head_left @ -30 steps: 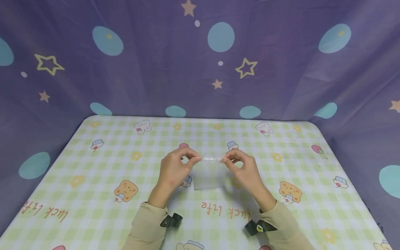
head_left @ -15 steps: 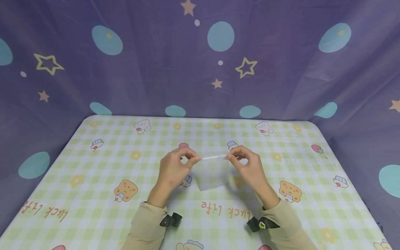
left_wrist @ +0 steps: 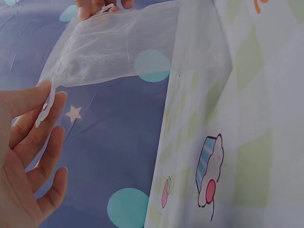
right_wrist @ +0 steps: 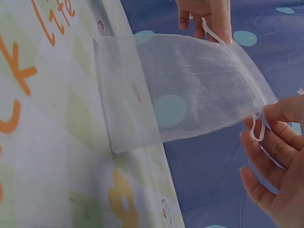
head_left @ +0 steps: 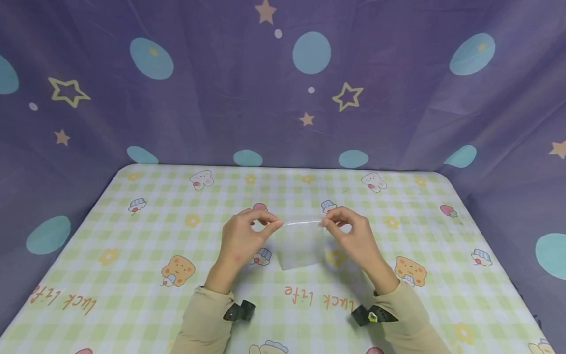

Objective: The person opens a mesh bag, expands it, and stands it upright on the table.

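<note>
A sheer white drawstring pouch [head_left: 301,246] hangs between the two hands, its top edge stretched taut. Thumb and forefinger of my left hand [head_left: 245,236] pinch one upper corner, and my right hand [head_left: 353,236] pinches the other. White cord loops [right_wrist: 258,129] stick out at the pouch's top corners in the right wrist view. The gauzy body of the pouch [left_wrist: 118,47] shows the backdrop through it in the left wrist view and looks flat. Its lower edge hangs close over the tablecloth.
A green-and-white checked tablecloth [head_left: 132,236] with cartoon prints and lettering covers the table. Behind and at both sides hangs a purple curtain [head_left: 247,98] with stars and blue ovals. Dark straps with small devices [head_left: 240,311] sit at both sleeve cuffs.
My right hand has moved slightly right and up, drawing the pouch's top edge wider and tilting it a little. The left hand has shifted slightly left, keeping its pinch.
</note>
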`<action>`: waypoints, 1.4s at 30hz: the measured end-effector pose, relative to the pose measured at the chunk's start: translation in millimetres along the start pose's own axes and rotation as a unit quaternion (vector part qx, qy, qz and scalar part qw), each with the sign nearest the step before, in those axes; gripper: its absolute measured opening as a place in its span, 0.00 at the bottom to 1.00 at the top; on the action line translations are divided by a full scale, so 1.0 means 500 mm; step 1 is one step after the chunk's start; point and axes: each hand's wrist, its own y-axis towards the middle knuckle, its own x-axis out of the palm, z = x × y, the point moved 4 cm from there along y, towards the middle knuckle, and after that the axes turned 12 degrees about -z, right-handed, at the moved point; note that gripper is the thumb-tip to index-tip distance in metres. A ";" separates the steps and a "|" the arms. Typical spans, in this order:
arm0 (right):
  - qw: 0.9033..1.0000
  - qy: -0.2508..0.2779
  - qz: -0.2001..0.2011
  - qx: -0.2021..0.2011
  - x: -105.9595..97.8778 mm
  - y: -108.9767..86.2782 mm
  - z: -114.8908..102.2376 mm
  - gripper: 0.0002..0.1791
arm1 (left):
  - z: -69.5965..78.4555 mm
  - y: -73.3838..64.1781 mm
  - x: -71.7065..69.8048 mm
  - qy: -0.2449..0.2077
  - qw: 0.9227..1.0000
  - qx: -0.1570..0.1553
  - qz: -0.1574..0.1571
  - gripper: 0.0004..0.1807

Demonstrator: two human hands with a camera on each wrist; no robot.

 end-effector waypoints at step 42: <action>0.993 -0.072 -0.022 -0.087 -0.001 0.000 0.004 0.03 | 0.010 -0.003 -0.013 0.033 0.997 0.074 0.018 0.04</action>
